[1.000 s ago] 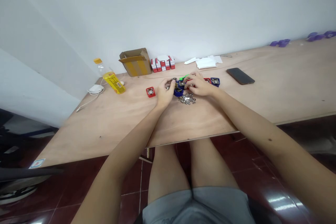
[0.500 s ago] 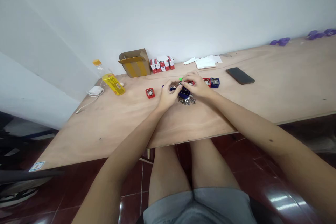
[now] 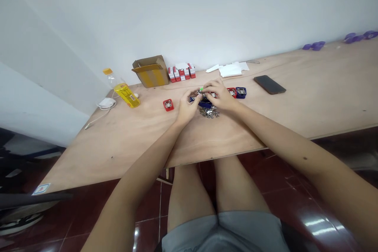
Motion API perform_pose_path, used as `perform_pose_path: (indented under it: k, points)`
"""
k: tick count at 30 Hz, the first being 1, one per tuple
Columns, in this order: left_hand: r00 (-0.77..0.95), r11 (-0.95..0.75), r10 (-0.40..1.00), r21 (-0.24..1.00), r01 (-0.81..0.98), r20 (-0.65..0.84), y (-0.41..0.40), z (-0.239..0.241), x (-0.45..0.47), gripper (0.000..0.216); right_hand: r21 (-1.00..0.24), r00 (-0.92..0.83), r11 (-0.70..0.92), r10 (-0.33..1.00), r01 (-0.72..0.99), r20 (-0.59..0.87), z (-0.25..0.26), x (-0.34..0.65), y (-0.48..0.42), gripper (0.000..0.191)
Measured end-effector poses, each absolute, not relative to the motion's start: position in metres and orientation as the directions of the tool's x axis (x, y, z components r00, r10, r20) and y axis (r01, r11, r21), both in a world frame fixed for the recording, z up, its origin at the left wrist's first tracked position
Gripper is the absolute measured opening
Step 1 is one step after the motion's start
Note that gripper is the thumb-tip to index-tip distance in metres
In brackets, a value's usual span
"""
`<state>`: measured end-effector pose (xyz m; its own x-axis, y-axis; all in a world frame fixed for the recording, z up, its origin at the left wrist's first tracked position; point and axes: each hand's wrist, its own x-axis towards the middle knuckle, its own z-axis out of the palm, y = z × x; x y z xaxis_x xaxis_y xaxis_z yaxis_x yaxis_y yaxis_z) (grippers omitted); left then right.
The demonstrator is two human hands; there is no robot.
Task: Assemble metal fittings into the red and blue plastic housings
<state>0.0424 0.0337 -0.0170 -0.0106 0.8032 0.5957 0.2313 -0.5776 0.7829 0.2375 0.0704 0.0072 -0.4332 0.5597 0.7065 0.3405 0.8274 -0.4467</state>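
Near the middle of the wooden table (image 3: 138, 134), the left hand (image 3: 186, 105) curls inward, thumb and fingers bent about a small silver piece (image 3: 199, 92), though at this size I cannot tell whether they are pinched shut on it. The right hand (image 3: 222, 95) reaches in from the other side, its fingertips just beside the same piece, and whether they grip anything cannot be told either. A second ago the two hands stood farther apart, with blue cases showing in the gap; now the fingertips nearly meet. The bright green item (image 3: 201, 89), then visible as a longer strip, shows only a small patch behind the fingers. A dark blue case (image 3: 205, 102) now shows farther to the right than it did, below the fingertips, partly covered by the hands. The silver piece is shiny and tiny, its outline blurred. A loose heap of metal parts (image 3: 210, 113), bright and jumbled, lies just in front of the blue case. Under the right hand a red case (image 3: 213, 95) peeks out; beyond that hand a second red case (image 3: 232, 92) sits beside another blue case (image 3: 241, 92), both with metal fittings inside. To the left, a lone squarish red case (image 3: 168, 105) rests apart, where it lay before. Farther out are a black phone (image 3: 269, 84), small red-and-white boxes (image 3: 182, 73), an open cardboard box (image 3: 152, 74) and a tilted yellow-labelled bottle (image 3: 126, 94).
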Motion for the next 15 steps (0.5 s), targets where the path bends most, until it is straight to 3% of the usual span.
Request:
perform_pose_path:
  k: [15]
  points:
    - [-0.02, -0.569, 0.808, 0.789, 0.233, 0.589, 0.0325, -0.017, 0.0424, 0.046, -0.49, -0.344, 0.832, 0.554, 0.259, 0.758, 0.0012, 0.2373, 0.0773, 0.025]
